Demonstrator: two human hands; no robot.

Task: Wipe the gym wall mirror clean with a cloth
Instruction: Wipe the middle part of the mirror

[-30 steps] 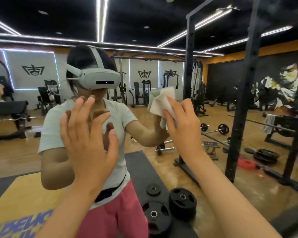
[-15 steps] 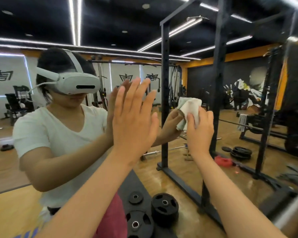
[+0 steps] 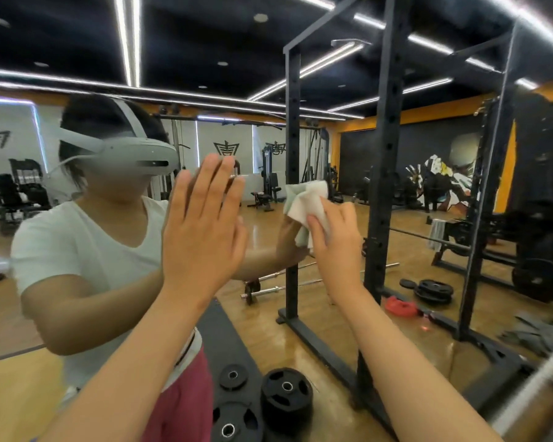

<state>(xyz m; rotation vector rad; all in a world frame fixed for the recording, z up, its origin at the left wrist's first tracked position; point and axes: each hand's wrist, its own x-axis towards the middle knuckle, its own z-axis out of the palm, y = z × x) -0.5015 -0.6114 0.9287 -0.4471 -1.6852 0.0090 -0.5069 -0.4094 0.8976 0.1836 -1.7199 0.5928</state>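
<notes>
The left hand (image 3: 201, 231) has risen from chest level of the reflection to just right of the reflected headset (image 3: 141, 157). Its fingers, formerly spread, now lie closer together. The right hand (image 3: 336, 247) has carried the cloth (image 3: 307, 202) from left of the thinner rack upright (image 3: 291, 122) to its right side.

No legible text, only wordless crest emblems (image 3: 225, 150), reflected wall (image 3: 23, 122)
</notes>
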